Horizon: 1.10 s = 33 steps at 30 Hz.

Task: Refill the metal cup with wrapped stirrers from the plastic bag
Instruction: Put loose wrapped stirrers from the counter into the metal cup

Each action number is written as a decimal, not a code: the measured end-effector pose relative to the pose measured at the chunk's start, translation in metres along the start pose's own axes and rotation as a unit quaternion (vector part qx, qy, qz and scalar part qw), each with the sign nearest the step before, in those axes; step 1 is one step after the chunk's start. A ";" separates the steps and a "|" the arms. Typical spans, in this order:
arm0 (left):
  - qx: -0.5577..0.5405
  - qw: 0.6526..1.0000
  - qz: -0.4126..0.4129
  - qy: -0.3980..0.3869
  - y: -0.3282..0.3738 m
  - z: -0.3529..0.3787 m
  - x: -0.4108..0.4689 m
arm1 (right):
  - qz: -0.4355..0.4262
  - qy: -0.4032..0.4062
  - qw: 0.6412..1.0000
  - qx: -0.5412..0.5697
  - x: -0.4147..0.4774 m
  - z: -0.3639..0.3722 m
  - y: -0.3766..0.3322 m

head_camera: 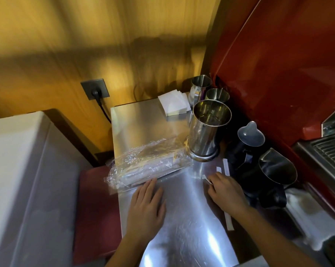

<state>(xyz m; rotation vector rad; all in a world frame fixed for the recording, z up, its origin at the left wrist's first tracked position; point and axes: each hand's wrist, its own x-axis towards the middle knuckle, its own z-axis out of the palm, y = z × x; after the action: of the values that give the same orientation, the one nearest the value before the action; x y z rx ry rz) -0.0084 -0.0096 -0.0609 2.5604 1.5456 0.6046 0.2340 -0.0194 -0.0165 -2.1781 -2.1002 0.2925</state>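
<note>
Head view, looking down on a shiny steel table [182, 218]. Left hand [146, 207] flat on the metal near the middle of the table, palm down, fingers [149, 187] straight and close together, holding nothing, tips touching the near edge of a plastic bag [143, 166]. Bag lying flat toward the left edge of the table, crinkled and clear, with a bundle of wrapped stirrers [153, 162] visible inside. Right hand [227, 191] resting toward the right edge, fingers [213, 181] curled narrow and pinched on a small white scrap of paper [206, 178]; what exactly that scrap belongs to cannot be told. One long white wrapped stirrer [228, 218] lying on the table, passing under the right hand, its far end showing beyond the knuckles. Another short white strip [219, 169] just beside it.

Tall metal cup [207, 130] standing upright beyond the bag's right end, just beside it, open top facing the camera, looking empty apart from reflections. Two smaller metal cups [216, 94] behind it near the far right corner. Stack of white napkins [173, 102] at the far edge, left of those cups. Dark jug [248, 143] and a metal pitcher [274, 168] along the right edge, close to the right hand. Red machine [278, 74] rising behind them. Wall socket [95, 89] with a black plug on the wooden wall beyond the far left corner.
</note>
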 end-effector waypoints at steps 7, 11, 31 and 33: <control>-0.010 1.000 -0.003 -0.012 -0.003 0.003 0.001 | 0.071 0.010 0.996 0.047 -0.003 -0.007 0.002; -0.019 1.000 -0.008 -0.007 -0.003 0.004 0.001 | 0.139 0.054 0.986 0.077 -0.005 -0.015 0.005; -0.028 0.998 -0.024 -0.041 0.003 -0.009 0.003 | 0.264 -0.067 0.924 0.267 0.020 -0.028 0.001; -0.033 0.998 -0.024 -0.045 0.002 -0.009 0.002 | 0.241 -0.037 0.923 0.297 0.020 -0.041 -0.005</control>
<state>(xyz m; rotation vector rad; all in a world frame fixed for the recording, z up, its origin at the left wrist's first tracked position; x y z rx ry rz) -0.0094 -0.0099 -0.0512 2.4599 1.5271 0.5170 0.2382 0.0034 0.0236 -2.2471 -1.2159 0.9242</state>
